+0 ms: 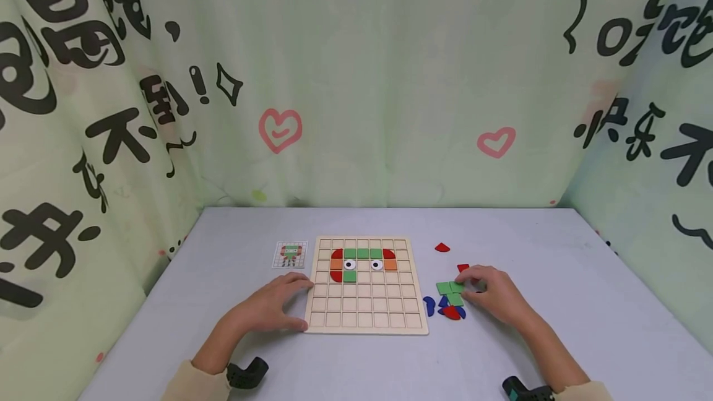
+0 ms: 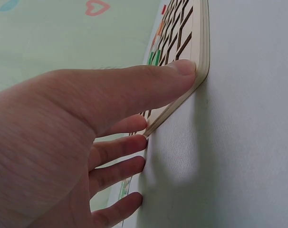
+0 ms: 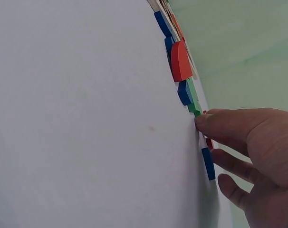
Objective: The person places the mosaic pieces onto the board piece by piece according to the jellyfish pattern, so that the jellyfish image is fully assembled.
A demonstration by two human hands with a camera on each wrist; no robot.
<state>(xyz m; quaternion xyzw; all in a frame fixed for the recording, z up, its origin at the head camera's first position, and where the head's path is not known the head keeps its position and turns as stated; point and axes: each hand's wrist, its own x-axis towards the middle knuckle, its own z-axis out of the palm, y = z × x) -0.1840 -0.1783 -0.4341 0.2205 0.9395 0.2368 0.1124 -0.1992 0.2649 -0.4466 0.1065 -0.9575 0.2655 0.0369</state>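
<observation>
A light wooden grid board [image 1: 356,322] lies before me, with green, red and orange pieces and two eye tiles [image 1: 377,264] in its upper rows. My left hand [image 1: 273,303] rests at the board's left side; its thumb touches the near-left corner and its fingers reach along the edge. To the board's right, my right hand [image 1: 496,294] pinches a green square [image 1: 456,288] between thumb and forefinger at the edge of a loose pile. In the right wrist view the thumb tip meets the green pieces [image 3: 194,97], beside a blue piece [image 3: 208,164] under the other fingers.
Close to the right hand lie a red rounded piece [image 1: 452,313], a blue curved piece [image 1: 429,306] and other small pieces. A red piece [image 1: 442,247] sits farther back. Left of the board is a pattern card [image 1: 289,255]. Printed curtains [image 1: 390,79] surround the white table [image 1: 250,224].
</observation>
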